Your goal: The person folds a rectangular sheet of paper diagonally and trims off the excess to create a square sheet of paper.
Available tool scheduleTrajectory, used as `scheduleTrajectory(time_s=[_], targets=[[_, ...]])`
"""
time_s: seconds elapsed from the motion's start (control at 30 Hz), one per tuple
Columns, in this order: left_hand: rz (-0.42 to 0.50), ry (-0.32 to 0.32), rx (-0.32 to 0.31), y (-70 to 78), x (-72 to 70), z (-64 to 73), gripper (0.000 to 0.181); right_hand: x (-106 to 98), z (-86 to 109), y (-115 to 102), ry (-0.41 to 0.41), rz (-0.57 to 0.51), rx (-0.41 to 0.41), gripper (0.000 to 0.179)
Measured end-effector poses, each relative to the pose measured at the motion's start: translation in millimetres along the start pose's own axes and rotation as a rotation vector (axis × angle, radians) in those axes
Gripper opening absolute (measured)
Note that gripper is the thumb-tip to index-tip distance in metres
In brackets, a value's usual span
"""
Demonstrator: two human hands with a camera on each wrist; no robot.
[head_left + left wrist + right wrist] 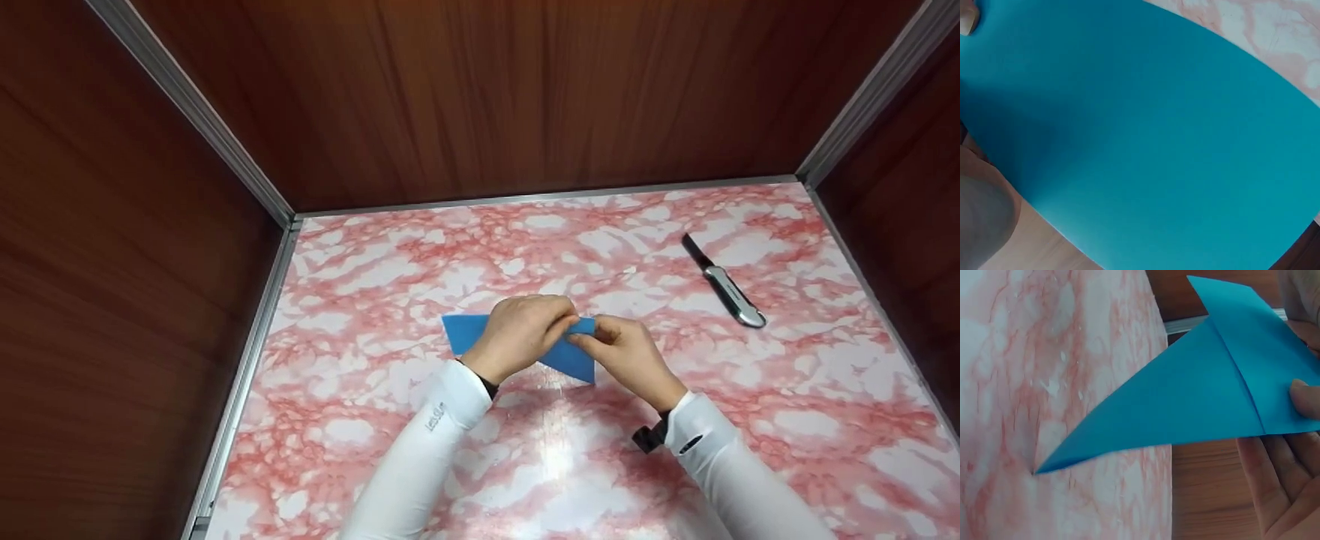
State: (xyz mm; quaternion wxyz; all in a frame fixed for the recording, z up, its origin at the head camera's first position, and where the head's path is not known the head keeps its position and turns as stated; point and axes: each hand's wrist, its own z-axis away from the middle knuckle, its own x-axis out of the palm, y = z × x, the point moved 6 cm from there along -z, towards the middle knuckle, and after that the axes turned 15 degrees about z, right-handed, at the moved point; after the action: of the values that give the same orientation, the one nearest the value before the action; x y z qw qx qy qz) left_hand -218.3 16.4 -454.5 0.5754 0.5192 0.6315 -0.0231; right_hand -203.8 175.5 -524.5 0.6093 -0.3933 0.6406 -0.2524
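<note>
A sheet of blue paper (573, 361) is held up in front of me, with a folded strip along its top edge. My left hand (521, 330) pinches that strip near the middle and hides part of the sheet. At the paper's right end, my right hand (631, 358) grips it between thumb and fingers. In the right wrist view the folded paper (1174, 394) tapers to a point, and a thumb (1306, 400) lies on the flap. The paper (1157, 135) fills most of the left wrist view, with a fingertip (968, 18) at its corner.
A utility knife (726, 288) with a dark blade end and a grey-black handle lies at the right rear of the red-and-white marbled table (390, 255). Dark wooden panels (525, 97) in metal framing stand behind and on both sides.
</note>
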Motion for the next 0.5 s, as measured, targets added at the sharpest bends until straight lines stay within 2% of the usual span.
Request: scheduleTrajectory(time_s=[0.13,0.23,0.4,0.5], targets=[[-0.001,-0.008,-0.02,-2.2,-1.3,1.3,0.021,-10,2.6,-9,0.037,-0.044,0.001,0.021],[-0.006,-0.007,-0.035,-2.4,-3.1,1.2,0.021,-21,4.4,-27,0.103,-0.078,-0.033,0.018],[0.007,0.004,-0.025,4.2,-8.9,-2.0,0.021,-35,7.8,-61,0.22,-0.056,-0.151,0.005],[0.028,0.024,-0.007,10.3,-14.4,-4.0,0.022,-40,9.9,-74,0.292,-0.028,-0.224,0.006]])
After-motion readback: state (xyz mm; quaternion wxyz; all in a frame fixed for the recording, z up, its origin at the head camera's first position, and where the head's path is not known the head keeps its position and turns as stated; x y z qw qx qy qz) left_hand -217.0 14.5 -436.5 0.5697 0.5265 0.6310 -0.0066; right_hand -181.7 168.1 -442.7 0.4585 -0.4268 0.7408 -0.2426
